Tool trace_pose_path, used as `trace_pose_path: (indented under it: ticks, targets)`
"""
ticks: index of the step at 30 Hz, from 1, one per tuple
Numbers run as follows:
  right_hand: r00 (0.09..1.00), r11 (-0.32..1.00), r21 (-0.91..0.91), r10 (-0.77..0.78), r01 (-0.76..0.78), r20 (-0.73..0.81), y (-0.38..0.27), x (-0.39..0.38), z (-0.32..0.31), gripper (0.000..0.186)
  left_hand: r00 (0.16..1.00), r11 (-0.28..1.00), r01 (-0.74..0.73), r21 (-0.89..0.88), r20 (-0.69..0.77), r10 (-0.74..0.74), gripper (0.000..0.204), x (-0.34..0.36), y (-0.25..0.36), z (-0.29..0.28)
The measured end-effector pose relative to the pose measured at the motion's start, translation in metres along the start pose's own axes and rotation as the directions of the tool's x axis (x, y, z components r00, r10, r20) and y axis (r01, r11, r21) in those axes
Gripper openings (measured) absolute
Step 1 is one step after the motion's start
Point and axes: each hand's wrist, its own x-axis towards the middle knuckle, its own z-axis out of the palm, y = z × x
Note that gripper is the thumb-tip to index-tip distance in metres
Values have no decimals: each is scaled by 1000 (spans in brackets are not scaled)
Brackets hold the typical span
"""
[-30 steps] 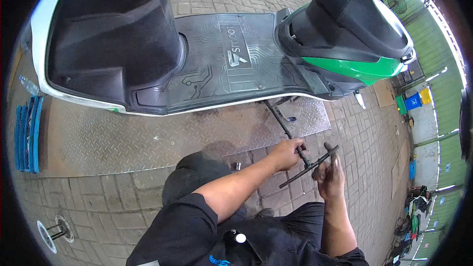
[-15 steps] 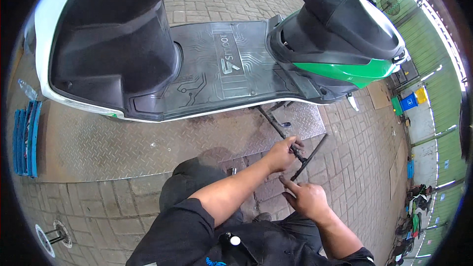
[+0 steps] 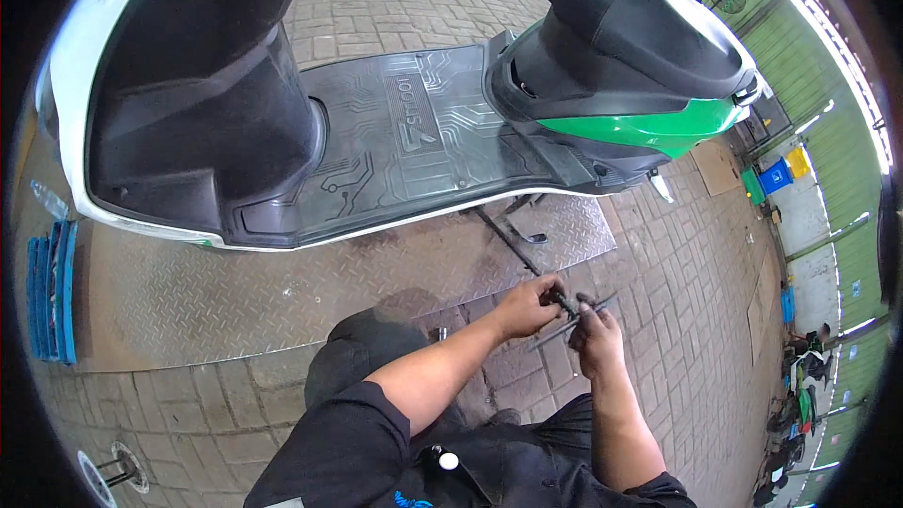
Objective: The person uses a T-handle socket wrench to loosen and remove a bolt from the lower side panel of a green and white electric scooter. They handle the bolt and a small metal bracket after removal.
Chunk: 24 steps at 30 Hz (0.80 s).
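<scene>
A long, dark T-handle wrench (image 3: 509,246) slants down toward me from beneath the scooter (image 3: 414,132), its far end hidden under the floorboard's edge. My left hand (image 3: 529,309) is closed round the shaft, just below the crossbar. At the junction of shaft and crossbar, my right hand (image 3: 598,331) grips with thumb and fingers. The crossbar sticks out on both sides of the right hand and looks blurred. Close to the shaft, a small dark stand foot (image 3: 536,238) juts out from under the scooter.
A ridged metal plate (image 3: 207,310) lies under the scooter on brick paving. Blue stacked crates or a rack (image 3: 55,292) stand at the left, beside a clear plastic bottle (image 3: 49,198). Far right are coloured bins (image 3: 776,175) along a green wall. A round-ended metal stand (image 3: 122,470) is lower left.
My right hand has moved up and closed on the wrench where it was loosely open by the crossbar. The crossbar has turned. The view has shifted slightly.
</scene>
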Motion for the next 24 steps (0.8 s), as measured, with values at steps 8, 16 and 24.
trace_pose_path:
  ticks: [8, 16, 24]
  targets:
    - [401, -356, -626, -531, 695, 747, -28, -52, 33, 36, 998, 954, -41, -298, 41, 56, 27, 10, -24, 6]
    - [785, -353, -817, -273, 456, 556, 0, -21, -31, 44, 996, 998, 1, -63, 90, 5, 28, 7, -5, 8]
    - [947, 991, -72, 129, -113, 295, -12, 18, -25, 72, 999, 997, -7, -75, -43, 3, 34, -3, 11, 2]
